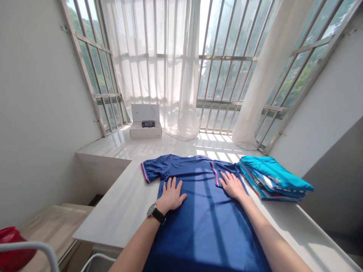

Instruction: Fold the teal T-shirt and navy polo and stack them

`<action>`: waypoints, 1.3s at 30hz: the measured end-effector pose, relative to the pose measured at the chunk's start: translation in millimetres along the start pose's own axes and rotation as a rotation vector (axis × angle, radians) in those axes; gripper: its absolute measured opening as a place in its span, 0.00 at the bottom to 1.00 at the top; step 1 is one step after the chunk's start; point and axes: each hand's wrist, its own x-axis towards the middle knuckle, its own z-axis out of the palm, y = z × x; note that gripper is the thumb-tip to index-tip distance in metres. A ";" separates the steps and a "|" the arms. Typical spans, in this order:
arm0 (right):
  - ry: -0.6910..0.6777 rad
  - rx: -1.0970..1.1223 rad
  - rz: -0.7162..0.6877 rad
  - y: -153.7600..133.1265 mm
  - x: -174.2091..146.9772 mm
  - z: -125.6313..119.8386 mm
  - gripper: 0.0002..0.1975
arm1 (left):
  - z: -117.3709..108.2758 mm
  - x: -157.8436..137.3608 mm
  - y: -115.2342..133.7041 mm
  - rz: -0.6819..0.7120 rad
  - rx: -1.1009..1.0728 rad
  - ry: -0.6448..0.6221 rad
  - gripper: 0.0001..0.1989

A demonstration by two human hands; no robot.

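Observation:
A dark blue T-shirt (pixel 198 219) lies spread on the white table, its collar end toward the window. Red and white stripes edge its sleeves. The left sleeve points outward; the right one is folded in over the body. My left hand (pixel 170 194), with a black-strapped watch on the wrist, rests flat on the shirt's upper left with fingers spread. On the upper right, my right hand (pixel 232 185) lies flat beside the striped cuff, fingers stretched out. Neither hand grips the cloth. The shirt's lower end runs out of view at the bottom.
A stack of folded clothes (pixel 276 179), bright turquoise on top, sits right of the shirt. On the windowsill stands an open white box (pixel 146 131) with a small dark device. White curtains (pixel 178 75) hang before barred windows. A red bag (pixel 15 249) is at lower left.

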 end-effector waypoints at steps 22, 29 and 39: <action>0.528 0.611 -0.247 -29.0 -22.5 -11.6 0.18 | -97.4 -4.5 -113.4 -0.095 -0.717 0.475 0.25; 0.374 0.845 -0.508 -171.5 -56.0 -31.9 0.18 | -49.5 1.7 -130.3 -0.116 -0.152 0.384 0.19; 0.175 1.264 -0.314 -192.1 -36.3 6.2 0.18 | -45.3 3.2 -166.5 -0.228 -0.222 0.623 0.13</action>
